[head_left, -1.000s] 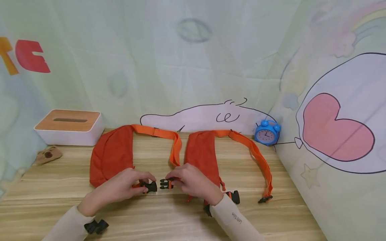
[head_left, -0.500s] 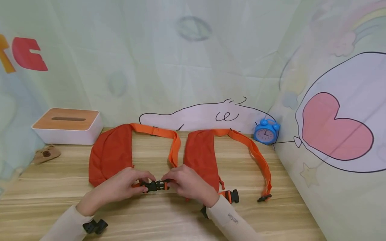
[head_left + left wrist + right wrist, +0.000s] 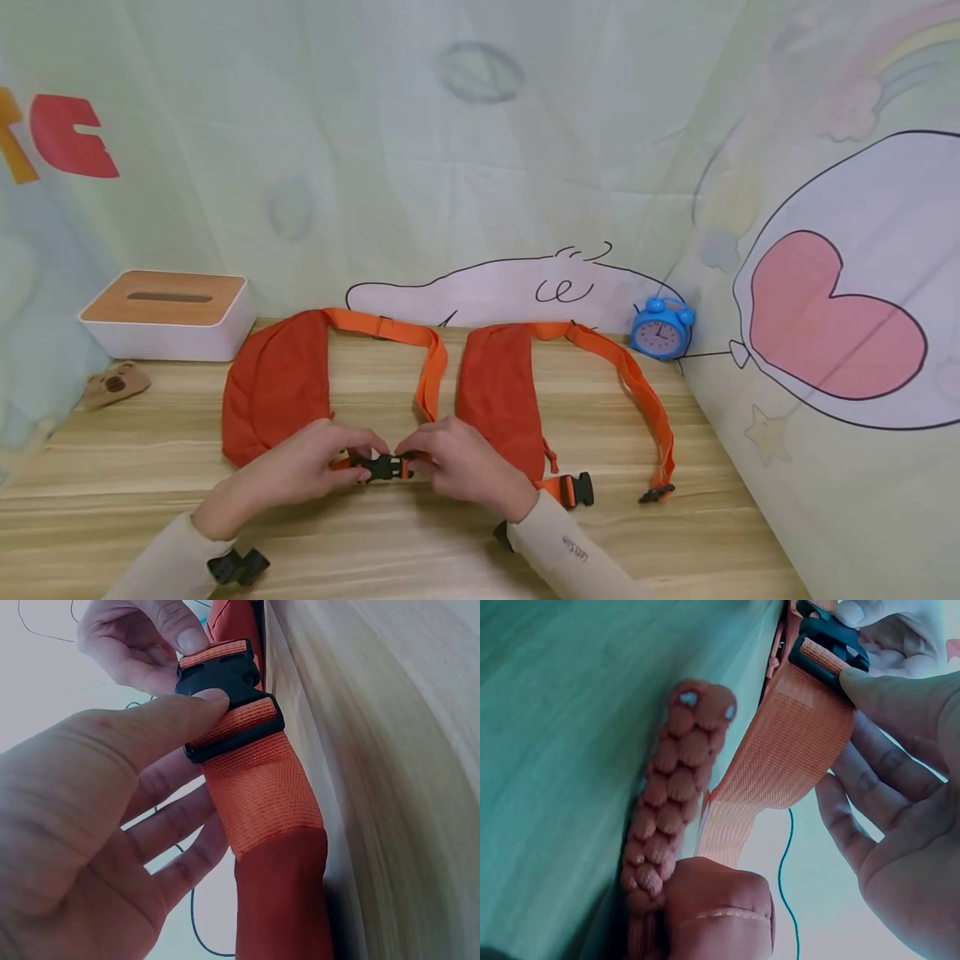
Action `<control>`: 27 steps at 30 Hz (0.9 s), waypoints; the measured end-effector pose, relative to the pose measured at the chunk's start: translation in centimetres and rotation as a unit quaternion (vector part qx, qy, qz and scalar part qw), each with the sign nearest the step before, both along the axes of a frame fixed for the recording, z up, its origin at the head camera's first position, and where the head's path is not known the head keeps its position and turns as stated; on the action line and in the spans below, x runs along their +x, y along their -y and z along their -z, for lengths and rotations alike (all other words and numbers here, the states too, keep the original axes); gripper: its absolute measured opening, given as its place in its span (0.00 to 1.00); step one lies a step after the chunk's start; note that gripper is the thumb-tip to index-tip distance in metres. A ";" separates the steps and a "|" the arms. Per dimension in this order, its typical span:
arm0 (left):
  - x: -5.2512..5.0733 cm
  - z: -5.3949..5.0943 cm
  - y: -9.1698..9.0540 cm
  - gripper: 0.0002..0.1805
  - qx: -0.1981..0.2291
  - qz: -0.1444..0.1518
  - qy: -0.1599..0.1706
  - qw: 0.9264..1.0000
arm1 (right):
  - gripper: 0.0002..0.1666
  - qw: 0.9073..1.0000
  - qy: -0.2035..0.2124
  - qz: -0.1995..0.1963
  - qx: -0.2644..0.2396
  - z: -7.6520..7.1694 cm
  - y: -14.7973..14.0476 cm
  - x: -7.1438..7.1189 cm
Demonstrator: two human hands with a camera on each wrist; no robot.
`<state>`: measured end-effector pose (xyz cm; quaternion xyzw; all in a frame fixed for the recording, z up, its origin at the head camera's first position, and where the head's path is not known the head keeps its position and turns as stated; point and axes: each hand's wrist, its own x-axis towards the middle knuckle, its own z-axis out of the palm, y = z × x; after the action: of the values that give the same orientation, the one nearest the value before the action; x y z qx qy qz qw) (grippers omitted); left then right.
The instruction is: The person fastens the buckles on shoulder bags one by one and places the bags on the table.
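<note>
Two red waist bags lie side by side on the table. At the left bag [image 3: 281, 387], the two halves of its black side-release buckle [image 3: 384, 467] are together, prongs inside the socket. My left hand [image 3: 303, 462] pinches the socket half, the thumb lying on it in the left wrist view. My right hand [image 3: 472, 462] pinches the prong half beside its orange strap [image 3: 787, 735]. Partly behind my right hand is the right bag [image 3: 497, 379]; its socket half [image 3: 581, 489] and prong half [image 3: 657, 493] lie apart.
A tissue box [image 3: 165, 317] with a wooden lid stands at the back left, a brown animal-face pouch [image 3: 116, 383] in front of it. The blue alarm clock [image 3: 662, 329] is at the back right. Printed curtains border the table. A braided cord pull [image 3: 671, 787] hangs near my right hand.
My right hand has moved left, bringing the prong half into the socket half; they were apart one second ago. My left hand has stayed nearly still.
</note>
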<state>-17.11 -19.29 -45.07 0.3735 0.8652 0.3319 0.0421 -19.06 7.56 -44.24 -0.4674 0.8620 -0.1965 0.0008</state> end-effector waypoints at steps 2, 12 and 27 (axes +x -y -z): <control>0.0 0.0 0.0 0.18 0.000 0.002 0.003 1.000 | 0.12 1.000 0.000 0.005 -0.001 0.1 0.0 0.0; 0.1 -0.4 0.1 0.16 0.012 0.000 0.007 1.000 | 0.09 0.998 -0.038 0.045 0.005 0.4 0.1 0.0; 0.3 -0.2 -0.2 0.16 0.000 -0.022 -0.004 1.000 | 0.04 0.996 -0.076 0.049 -0.013 0.8 0.4 0.4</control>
<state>-16.84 -19.09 -44.83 0.3554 0.8736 0.3309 0.0312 -18.69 7.13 -45.05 -0.4382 0.8786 -0.1720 -0.0804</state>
